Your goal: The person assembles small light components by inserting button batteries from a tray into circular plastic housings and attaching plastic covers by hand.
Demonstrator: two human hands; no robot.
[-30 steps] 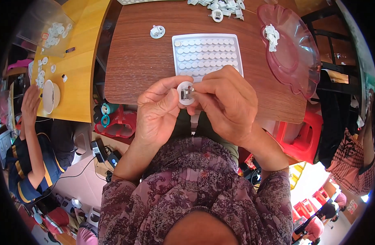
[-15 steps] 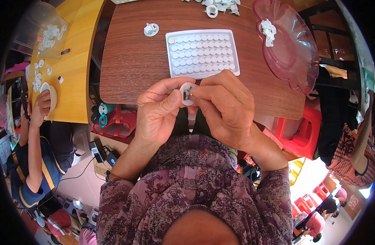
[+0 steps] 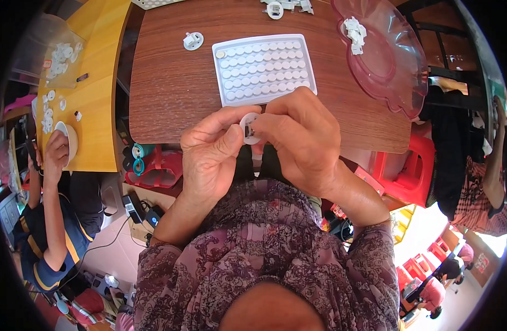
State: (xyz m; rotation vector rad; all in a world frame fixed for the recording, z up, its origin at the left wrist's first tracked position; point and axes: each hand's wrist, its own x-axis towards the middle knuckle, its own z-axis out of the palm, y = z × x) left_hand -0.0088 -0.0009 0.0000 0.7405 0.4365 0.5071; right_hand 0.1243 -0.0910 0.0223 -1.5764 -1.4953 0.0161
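My left hand (image 3: 209,151) pinches a round white plastic housing (image 3: 247,134) between thumb and fingers, just beyond the near edge of the table. Dark and metal-coloured parts show inside its open face. Against that face press the thumb and fingertips of my right hand (image 3: 308,138); whatever they grip is too small and covered to name. Beyond both hands lies a white tray (image 3: 218,71) holding rows of small round white discs (image 3: 264,69). A similar round white housing (image 3: 193,41) with a raised block sits on the table to the left of the tray.
A pink translucent scalloped dish (image 3: 374,83) at the right holds white plastic pieces (image 3: 355,35). More white parts (image 3: 289,5) lie at the far edge of the brown table (image 3: 165,83). At left, another person's hand (image 3: 56,149) reaches into a white bowl (image 3: 71,140) on a yellow table.
The view has shifted slightly, so the table items appear a little further left and up. My right fingertips now cover more of the housing's face; the left hand keeps its hold.
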